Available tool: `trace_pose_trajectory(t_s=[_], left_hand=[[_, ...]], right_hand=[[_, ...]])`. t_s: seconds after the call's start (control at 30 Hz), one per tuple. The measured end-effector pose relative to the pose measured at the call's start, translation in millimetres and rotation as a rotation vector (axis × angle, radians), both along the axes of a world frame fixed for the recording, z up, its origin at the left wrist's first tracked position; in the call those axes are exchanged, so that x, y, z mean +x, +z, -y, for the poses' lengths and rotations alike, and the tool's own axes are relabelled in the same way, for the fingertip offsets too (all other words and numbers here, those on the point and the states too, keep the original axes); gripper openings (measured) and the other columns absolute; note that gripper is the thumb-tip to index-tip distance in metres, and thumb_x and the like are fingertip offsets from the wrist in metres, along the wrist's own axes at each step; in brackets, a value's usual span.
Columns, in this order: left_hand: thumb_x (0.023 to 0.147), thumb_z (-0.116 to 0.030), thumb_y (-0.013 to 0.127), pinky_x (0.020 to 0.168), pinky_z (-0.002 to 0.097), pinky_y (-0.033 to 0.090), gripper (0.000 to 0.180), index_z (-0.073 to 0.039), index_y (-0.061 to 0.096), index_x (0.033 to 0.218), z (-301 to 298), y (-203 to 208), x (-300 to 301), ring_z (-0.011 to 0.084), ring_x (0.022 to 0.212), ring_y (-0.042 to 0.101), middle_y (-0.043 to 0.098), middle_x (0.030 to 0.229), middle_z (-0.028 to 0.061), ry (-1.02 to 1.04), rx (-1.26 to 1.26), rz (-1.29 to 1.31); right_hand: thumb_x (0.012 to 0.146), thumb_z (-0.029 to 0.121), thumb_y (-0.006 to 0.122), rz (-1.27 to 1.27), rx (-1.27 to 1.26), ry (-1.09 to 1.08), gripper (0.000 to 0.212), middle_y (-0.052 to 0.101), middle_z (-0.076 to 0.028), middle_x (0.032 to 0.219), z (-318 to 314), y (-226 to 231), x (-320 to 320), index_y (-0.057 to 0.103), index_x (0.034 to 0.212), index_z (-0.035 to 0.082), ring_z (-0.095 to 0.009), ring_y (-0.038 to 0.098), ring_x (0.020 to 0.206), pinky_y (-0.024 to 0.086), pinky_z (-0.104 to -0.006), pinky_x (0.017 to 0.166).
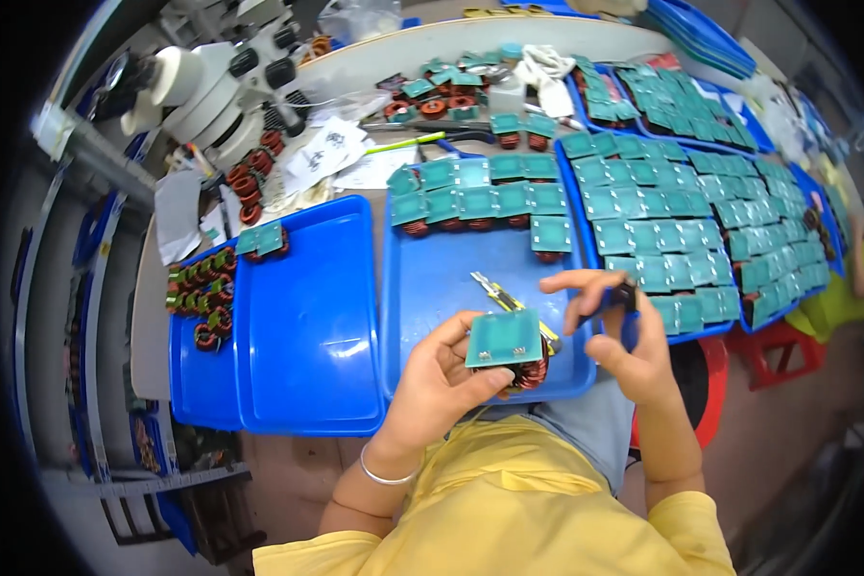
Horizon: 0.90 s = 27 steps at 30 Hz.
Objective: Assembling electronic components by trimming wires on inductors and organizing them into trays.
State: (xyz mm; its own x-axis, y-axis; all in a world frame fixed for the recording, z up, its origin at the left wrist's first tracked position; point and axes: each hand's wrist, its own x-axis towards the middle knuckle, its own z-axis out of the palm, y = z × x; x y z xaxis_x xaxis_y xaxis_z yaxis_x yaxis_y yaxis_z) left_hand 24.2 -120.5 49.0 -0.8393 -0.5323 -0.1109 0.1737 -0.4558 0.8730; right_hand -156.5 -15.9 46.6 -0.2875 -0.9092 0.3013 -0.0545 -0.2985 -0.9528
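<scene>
My left hand (439,379) grips a copper-wound coil with a square green circuit board (505,337) on top, fingers on its left edge and thumb at the near side. The red-brown windings (530,372) show below the board. Just right of it, my right hand (634,350) is raised with a black-and-blue hand tool (620,305) in its palm. Thumb and forefinger are spread toward the board without touching it. Behind the board, a slim yellow-and-black tool (497,296) lies in the blue tray (432,278), partly hidden.
Rows of green-topped coils (480,200) line the tray's far end. Full blue trays of boards (658,235) stand at right. At left, a blue tray (307,317) adjoins another with bare coils (202,288). A microscope (206,96) and papers (326,154) stand behind; a red stool (778,360) is at right.
</scene>
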Motion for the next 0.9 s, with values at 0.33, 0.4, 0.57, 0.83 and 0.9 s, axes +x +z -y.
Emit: trace_pose_trajectory(t_s=[0.33, 0.4, 0.57, 0.83, 0.9], left_hand=[[0.079, -0.01, 0.067, 0.068, 0.0236, 0.05, 0.042, 0.001, 0.047, 0.114, -11.8, -26.9, 0.3, 0.0093, 0.087, 0.056, 0.057, 0.103, 0.0052, -0.288, 0.175, -0.09], [0.077, -0.015, 0.07, 0.076, 0.0257, 0.049, 0.052, 0.003, 0.046, 0.119, -10.6, -33.8, 2.8, 0.0109, 0.091, 0.057, 0.057, 0.103, 0.0045, -0.434, 0.244, -0.213], [0.071, -0.019, 0.077, 0.093, 0.0315, 0.04, 0.067, 0.003, 0.043, 0.125, -22.5, -15.2, 1.7, 0.0156, 0.108, 0.049, 0.049, 0.115, 0.0074, -0.283, 0.135, -0.136], [0.062, -0.011, 0.082, 0.096, 0.0315, 0.036, 0.08, 0.001, 0.038, 0.129, -27.9, -3.5, -0.4, 0.0178, 0.114, 0.043, 0.042, 0.122, 0.0079, -0.135, -0.043, -0.004], [0.062, -0.009, 0.082, 0.093, 0.0307, 0.038, 0.078, 0.0, 0.037, 0.126, -29.0, -3.3, 1.0, 0.0174, 0.11, 0.046, 0.044, 0.117, 0.0079, -0.107, -0.008, -0.041]], right_hand=[[0.071, 0.012, 0.071, 0.436, 0.096, 0.277, 0.033, 0.055, -0.019, 0.112, -7.2, -5.3, 10.9, 0.047, 0.091, 0.004, -0.019, 0.051, 0.096, 0.04, -0.033, 0.088], [0.07, 0.01, 0.073, 0.476, 0.052, 0.303, 0.035, 0.055, -0.019, 0.11, -7.4, -6.4, 13.3, 0.047, 0.092, 0.004, -0.018, 0.05, 0.095, 0.04, -0.0317, 0.085], [0.065, 0.008, 0.078, 0.308, -0.016, 0.153, 0.041, 0.055, -0.015, 0.106, -13.8, 6.5, 19.5, 0.046, 0.091, 0.004, -0.011, 0.047, 0.079, 0.04, -0.0266, 0.075], [0.06, 0.011, 0.083, -0.015, -0.082, -0.102, 0.05, 0.053, -0.009, 0.1, -17.4, 5.7, 30.2, 0.044, 0.091, 0.005, -0.009, 0.044, 0.075, 0.041, -0.0244, 0.069], [0.06, 0.012, 0.083, -0.017, -0.075, -0.101, 0.05, 0.053, -0.009, 0.099, -17.3, 6.3, 30.7, 0.044, 0.092, 0.005, -0.01, 0.044, 0.075, 0.04, -0.0244, 0.069]])
